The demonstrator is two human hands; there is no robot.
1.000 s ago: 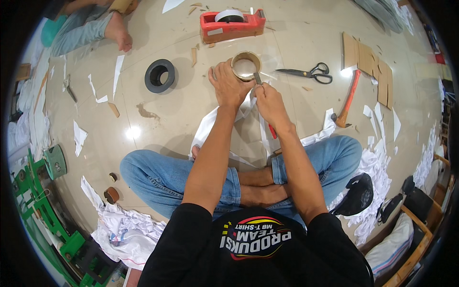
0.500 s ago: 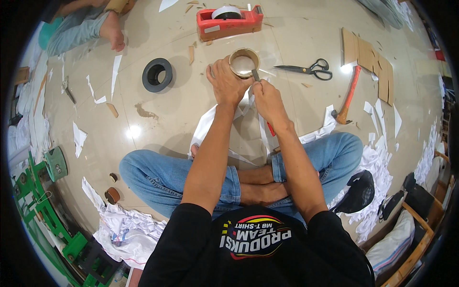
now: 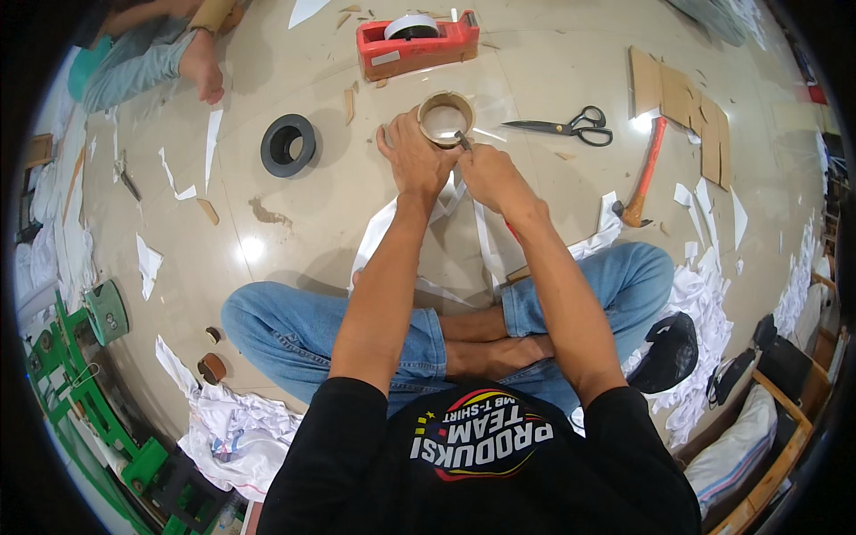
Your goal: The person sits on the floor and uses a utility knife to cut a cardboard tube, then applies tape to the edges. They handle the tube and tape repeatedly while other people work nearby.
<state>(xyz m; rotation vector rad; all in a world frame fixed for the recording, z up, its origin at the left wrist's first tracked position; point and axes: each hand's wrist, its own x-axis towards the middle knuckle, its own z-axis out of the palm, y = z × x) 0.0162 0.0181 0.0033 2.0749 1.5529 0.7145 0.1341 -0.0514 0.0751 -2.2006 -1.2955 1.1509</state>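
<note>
You sat cross-legged in blue jeans (image 3: 294, 330) on a pale tiled floor (image 3: 330, 236), both arms stretched out in front of you. Your left hand (image 3: 415, 159) was curled against the near-left side of a brown cardboard ring (image 3: 446, 95), gripping it, thumb side toward your other hand. The ring was straight ahead of you, its round opening facing up; whether it rested on the floor could not be told. Your right hand (image 3: 492, 176) was closed around a narrow metal tool (image 3: 463, 140), whose dark end showed at the ring's near-right edge. White strips (image 3: 486, 239) lay on the floor between and below your forearms.

To the left of the ring, well apart from it, was a black spool (image 3: 271, 147). Beyond the ring stood a red tape dispenser (image 3: 419, 55) carrying a white roll. Black-handled scissors (image 3: 537, 127) lay to the right, their blades pointing toward the ring. Farther right were a tool with a red handle (image 3: 650, 156) and flat cardboard pieces (image 3: 679, 98).
</note>
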